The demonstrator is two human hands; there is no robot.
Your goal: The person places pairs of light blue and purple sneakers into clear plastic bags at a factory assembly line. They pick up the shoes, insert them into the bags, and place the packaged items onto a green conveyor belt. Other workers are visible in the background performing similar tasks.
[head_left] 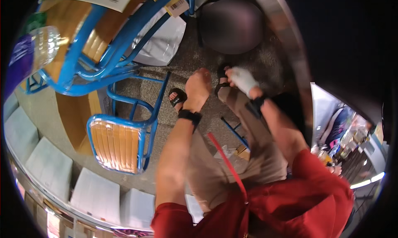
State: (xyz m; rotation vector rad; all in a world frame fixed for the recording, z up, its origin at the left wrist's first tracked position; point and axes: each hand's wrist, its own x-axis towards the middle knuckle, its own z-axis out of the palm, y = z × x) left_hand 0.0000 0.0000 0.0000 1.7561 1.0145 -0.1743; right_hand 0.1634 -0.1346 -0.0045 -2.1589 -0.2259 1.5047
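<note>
My left hand [198, 87] is held out over the floor in front of my knees, its fingers curled in; whatever they may hold is hidden. To its right is my right hand [242, 79], in a white fingerless covering, with the bare fingertips bent together. I cannot make out anything between them. The two hands are apart, near my black sandals [177, 97]. Left of my left hand stands a small blue-framed chair [116, 144] with wooden slats under clear plastic; neither hand touches it. A red strap [226, 157] hangs from my red top.
More blue tubular frames [70, 72] rise at upper left beside a purple-labelled clear bottle [20, 63]. A dark round stool seat [231, 26] is ahead, near a white glossy sheet-like thing [163, 41]. An open cardboard box [72, 122] and several white boxes [49, 167] line the left.
</note>
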